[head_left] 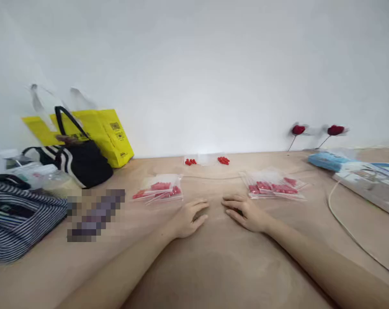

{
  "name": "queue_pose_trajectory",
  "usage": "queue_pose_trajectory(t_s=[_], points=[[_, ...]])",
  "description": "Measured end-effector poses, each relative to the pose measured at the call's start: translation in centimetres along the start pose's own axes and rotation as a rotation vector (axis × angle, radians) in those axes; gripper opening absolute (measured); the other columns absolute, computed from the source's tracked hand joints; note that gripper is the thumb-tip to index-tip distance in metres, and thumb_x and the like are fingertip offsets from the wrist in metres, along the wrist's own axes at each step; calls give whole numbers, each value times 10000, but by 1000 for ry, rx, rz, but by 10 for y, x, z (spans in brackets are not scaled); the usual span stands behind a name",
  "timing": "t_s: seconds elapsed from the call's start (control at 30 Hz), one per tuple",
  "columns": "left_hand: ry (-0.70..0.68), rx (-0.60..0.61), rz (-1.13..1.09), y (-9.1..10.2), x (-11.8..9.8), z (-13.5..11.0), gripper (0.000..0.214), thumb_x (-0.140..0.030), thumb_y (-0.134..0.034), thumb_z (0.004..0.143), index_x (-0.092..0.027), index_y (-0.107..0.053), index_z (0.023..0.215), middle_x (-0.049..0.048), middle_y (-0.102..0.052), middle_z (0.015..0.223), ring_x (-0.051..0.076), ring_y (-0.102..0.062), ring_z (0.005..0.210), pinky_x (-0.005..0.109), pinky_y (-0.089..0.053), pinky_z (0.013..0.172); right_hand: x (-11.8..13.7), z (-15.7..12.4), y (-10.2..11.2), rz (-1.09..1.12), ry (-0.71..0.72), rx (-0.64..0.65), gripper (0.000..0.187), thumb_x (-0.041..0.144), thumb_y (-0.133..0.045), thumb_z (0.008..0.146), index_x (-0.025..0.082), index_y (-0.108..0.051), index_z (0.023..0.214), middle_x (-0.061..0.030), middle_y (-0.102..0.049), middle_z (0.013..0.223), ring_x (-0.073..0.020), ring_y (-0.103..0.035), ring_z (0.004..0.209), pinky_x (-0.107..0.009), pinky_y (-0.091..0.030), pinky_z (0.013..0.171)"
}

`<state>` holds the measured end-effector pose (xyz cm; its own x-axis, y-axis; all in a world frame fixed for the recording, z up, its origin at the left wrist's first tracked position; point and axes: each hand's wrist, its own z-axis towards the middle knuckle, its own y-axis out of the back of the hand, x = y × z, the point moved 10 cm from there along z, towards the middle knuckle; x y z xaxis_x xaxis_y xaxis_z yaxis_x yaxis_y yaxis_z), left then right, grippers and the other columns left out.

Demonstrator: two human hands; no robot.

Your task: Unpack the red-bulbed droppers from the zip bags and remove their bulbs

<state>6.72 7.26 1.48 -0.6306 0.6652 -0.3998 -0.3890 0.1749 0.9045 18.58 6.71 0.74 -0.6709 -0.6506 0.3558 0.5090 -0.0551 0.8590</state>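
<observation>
My left hand [188, 218] lies flat on the wooden table [213, 266], fingers stretched out, holding nothing. My right hand [245, 212] rests flat beside it, fingers apart and empty too. Just beyond the left hand lies a stack of clear bags with red pieces [160, 189]. A second pile of such bags [274, 185] lies beyond the right hand. Two small heaps of loose red pieces [190, 162] [223, 160] sit near the wall.
A yellow bag [107, 133], a black handbag [81, 161] and striped fabric [17, 219] crowd the left side. A blurred patch [94, 214] lies near them. At right are a blue packet [327, 161], a tray [371, 180], a white cable [342, 223] and two red flowers [316, 130].
</observation>
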Motion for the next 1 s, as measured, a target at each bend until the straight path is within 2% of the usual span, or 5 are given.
queue_pose_trajectory(t_s=[0.23,0.43,0.6,0.7,1.0], points=[[-67,-106,53,8,2,0,317,-280,-468,805,-173,-562,1088,92,-538,1190,192,-489,1105,344,-387,953,-3,0,4,64,-11,-38,323,318,-430,853,200,-565,1121,-87,-559,1161,-204,-512,1070,-377,-414,920],[-44,-381,350,75,35,-4,350,-277,-506,755,-150,-558,1077,134,-474,1225,256,-423,1142,412,-323,975,-2,1,6,65,13,-47,311,306,-454,841,203,-570,1110,-84,-565,1152,-206,-512,1064,-388,-408,916],[134,-135,335,104,105,-16,533,-370,-504,750,-188,-407,1242,99,-539,1170,231,-523,1025,357,-403,873,-1,2,5,59,16,-51,307,305,-458,839,197,-575,1101,-90,-567,1149,-206,-517,1054,-385,-409,906],[132,-113,313,111,120,-24,354,-353,-431,794,-199,-546,1091,64,-630,1010,202,-578,907,307,-434,792,-1,2,4,51,11,-50,306,298,-457,839,195,-575,1102,-87,-569,1144,-203,-512,1055,-375,-408,905],[116,-674,361,124,85,-27,269,-260,-378,837,-175,-631,865,59,-673,848,185,-613,788,293,-461,721,1,2,6,30,21,-59,301,301,-457,836,207,-575,1097,-88,-573,1134,-214,-525,1035,-392,-419,884]])
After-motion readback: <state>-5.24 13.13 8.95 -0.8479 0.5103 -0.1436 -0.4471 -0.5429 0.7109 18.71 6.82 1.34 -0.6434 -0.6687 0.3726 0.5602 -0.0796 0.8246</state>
